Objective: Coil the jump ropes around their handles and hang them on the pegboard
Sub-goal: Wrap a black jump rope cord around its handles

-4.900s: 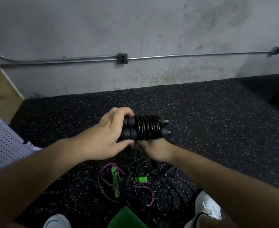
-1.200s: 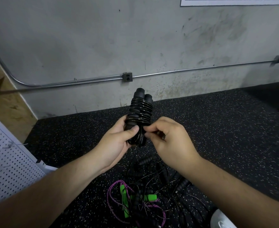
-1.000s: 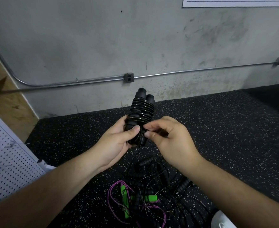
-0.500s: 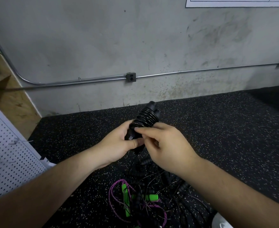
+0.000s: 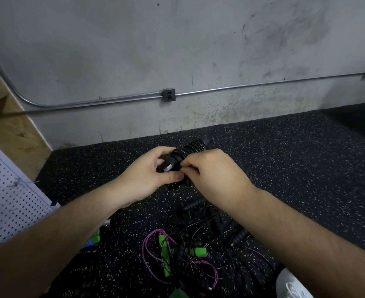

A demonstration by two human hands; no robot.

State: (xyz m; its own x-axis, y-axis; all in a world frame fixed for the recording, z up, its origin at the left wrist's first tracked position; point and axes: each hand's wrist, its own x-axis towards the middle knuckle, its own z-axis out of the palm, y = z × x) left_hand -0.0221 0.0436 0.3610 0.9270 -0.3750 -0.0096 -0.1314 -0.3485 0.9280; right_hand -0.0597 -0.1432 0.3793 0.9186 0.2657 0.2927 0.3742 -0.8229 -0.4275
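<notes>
**Coiled bundle held over a heap of loose ropes**

One coiled black jump rope bundle point(image 5: 189, 150) is held above the black speckled rubber floor point(image 5: 295, 160), tilted with its far end up and to the right. Its near end is gripped by the left hand point(image 5: 146, 179), with the thumb laid across it and the fingers curled over the top. The same end is pinched by the curled fingertips of the right hand point(image 5: 217, 177). What lies between those fingertips is hidden by the knuckles.

Below the bundle, nearer the person, one tangle of loose black jump ropes point(image 5: 211, 224) is spread on the floor. The ropes in it cannot be counted. One purple braided rope point(image 5: 150, 244) is looped into the tangle, and two bright green handles point(image 5: 164, 252) are seen on it. The right side of this heap is partly covered by the right forearm.

Left of the bundle and lower, one white perforated pegboard point(image 5: 7, 203) is seen, its near edge cut off by the left forearm. Beyond the bundle, one silver metal conduit point(image 5: 263, 83) with one grey outlet box point(image 5: 168, 95) is fixed along the grey concrete wall point(image 5: 134, 39). Far below and right of the bundle, part of one white shoe point(image 5: 291, 284) is seen.
</notes>
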